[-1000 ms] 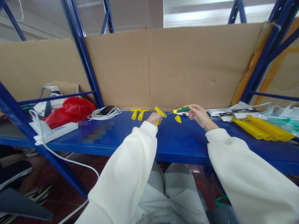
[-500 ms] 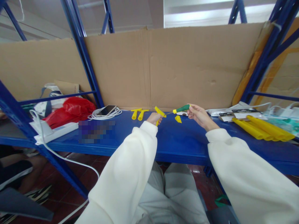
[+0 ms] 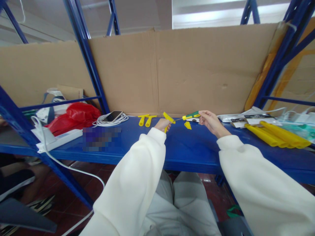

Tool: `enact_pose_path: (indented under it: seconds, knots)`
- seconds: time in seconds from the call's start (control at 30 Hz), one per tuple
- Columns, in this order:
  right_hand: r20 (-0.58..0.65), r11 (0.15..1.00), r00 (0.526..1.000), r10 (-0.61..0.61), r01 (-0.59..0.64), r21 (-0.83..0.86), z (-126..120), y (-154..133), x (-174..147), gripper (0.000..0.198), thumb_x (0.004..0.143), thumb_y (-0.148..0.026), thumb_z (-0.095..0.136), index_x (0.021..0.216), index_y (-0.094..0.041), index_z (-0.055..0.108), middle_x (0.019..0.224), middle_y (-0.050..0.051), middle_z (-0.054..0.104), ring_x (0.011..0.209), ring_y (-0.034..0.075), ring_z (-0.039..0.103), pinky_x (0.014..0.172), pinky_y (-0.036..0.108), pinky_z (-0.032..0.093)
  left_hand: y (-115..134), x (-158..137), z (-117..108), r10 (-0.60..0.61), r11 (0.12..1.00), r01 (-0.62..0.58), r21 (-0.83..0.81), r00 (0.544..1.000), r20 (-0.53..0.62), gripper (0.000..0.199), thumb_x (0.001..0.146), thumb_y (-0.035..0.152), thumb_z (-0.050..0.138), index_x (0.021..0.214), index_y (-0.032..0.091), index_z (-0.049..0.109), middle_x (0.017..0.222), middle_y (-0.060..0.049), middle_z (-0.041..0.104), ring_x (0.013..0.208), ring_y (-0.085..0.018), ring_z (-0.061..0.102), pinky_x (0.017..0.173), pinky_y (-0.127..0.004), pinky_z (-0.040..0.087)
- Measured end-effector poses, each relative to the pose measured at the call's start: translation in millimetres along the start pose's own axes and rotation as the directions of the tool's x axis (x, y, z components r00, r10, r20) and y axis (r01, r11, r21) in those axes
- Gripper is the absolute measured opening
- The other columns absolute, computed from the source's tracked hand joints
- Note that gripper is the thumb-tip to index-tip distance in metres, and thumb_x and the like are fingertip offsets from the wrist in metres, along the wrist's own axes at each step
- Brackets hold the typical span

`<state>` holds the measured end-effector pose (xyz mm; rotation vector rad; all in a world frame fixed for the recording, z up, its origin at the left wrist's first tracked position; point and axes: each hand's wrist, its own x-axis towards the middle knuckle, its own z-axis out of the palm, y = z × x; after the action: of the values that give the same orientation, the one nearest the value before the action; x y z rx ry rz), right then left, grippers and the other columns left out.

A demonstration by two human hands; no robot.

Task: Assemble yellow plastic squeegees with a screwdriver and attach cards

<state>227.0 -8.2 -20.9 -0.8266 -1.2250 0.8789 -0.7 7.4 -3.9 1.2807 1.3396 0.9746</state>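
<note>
A small yellow plastic piece (image 3: 168,118) is gripped in the closed left hand (image 3: 162,124) above a blue shelf (image 3: 192,147), while a green-and-yellow screwdriver (image 3: 191,115) is pinched by its handle between the fingers of the right hand (image 3: 208,122). The thin metal tip of the screwdriver is pointed at the upper end of the piece and appears to be touching it, though the contact itself is too small to be made out.

Both things are held in the air rather than rested on the shelf, so the tip could easily be skidded off the smooth plastic. The left fingers, wrapped just below the point of contact, would then be in its path. The screwdriver is held only lightly at its far end, and it might be twisted out of the pinch if more force were applied.

A loose yellow wedge (image 3: 187,125) lies on the shelf just below the tool and could be knocked off the front edge by a slip. Two more yellow pieces (image 3: 146,119) lie to the left, near a phone (image 3: 112,116) set on a coil of white cable (image 3: 103,122). Long yellow tubes (image 3: 278,137) are stacked well apart to the right.
</note>
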Motion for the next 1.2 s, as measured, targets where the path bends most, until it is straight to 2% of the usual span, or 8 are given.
enact_pose_path:
  seconds: [0.2, 0.5, 0.73, 0.9, 1.2]
  knots:
    - [-0.013, 0.999, 1.0, 0.008, -0.008, -0.034, 1.8, -2.8, -2.1, 0.045, 0.06, -0.049, 0.087, 0.08, -0.022, 0.058, 0.051, -0.009, 0.051, 0.04, 0.007, 0.043, 0.039, 0.021, 0.034, 0.8, -1.8, 0.4, -0.011, 1.0, 0.01, -0.018, 1.0, -0.01, 0.023, 0.086, 0.003, 0.055, 0.068, 0.016, 0.05, 0.05, 0.005, 0.043, 0.04, -0.006, 0.036, 0.043, -0.019, 0.027]
    - [-0.036, 0.997, 0.999, 0.018, -0.021, -0.077, 1.4, -0.6, -1.5, 0.045, 0.063, -0.054, 0.085, 0.076, -0.021, 0.056, 0.045, -0.009, 0.048, 0.037, 0.007, 0.04, 0.036, 0.02, 0.03, 0.3, -0.5, 0.9, -0.019, 1.0, 0.019, -0.022, 1.0, -0.011, 0.017, 0.086, 0.003, 0.055, 0.074, 0.014, 0.054, 0.05, 0.005, 0.043, 0.041, -0.006, 0.036, 0.043, -0.019, 0.027]
    - [-0.061, 0.992, 0.998, 0.028, -0.036, -0.121, 0.4, 0.9, -1.1, 0.043, 0.069, -0.054, 0.081, 0.073, -0.021, 0.055, 0.042, -0.008, 0.047, 0.036, 0.007, 0.04, 0.035, 0.019, 0.03, 1.5, -2.1, 1.5, -0.017, 1.0, 0.016, -0.023, 1.0, -0.02, 0.02, 0.087, 0.002, 0.055, 0.071, 0.014, 0.054, 0.052, 0.005, 0.044, 0.042, -0.006, 0.037, 0.044, -0.019, 0.027]
    - [-0.097, 0.989, 0.994, 0.055, -0.068, -0.133, 2.1, -1.8, -2.3, 0.042, 0.07, -0.055, 0.081, 0.072, -0.019, 0.058, 0.042, -0.005, 0.05, 0.036, 0.008, 0.044, 0.034, 0.019, 0.032, 1.9, -3.7, 1.3, -0.014, 1.0, 0.013, -0.014, 1.0, -0.019, 0.022, 0.089, 0.002, 0.054, 0.071, 0.014, 0.053, 0.05, 0.005, 0.043, 0.041, -0.006, 0.036, 0.043, -0.018, 0.026]
    - [-0.005, 0.996, 0.999, 0.048, -0.049, -0.068, -2.7, -1.3, -0.8, 0.04, 0.073, -0.052, 0.081, 0.089, -0.019, 0.069, 0.055, -0.001, 0.064, 0.044, 0.01, 0.055, 0.041, 0.019, 0.042, -0.1, -0.7, 0.2, -0.015, 1.0, 0.015, -0.01, 1.0, -0.018, 0.014, 0.086, 0.003, 0.056, 0.076, 0.013, 0.058, 0.051, 0.004, 0.044, 0.043, -0.007, 0.038, 0.045, -0.02, 0.029]
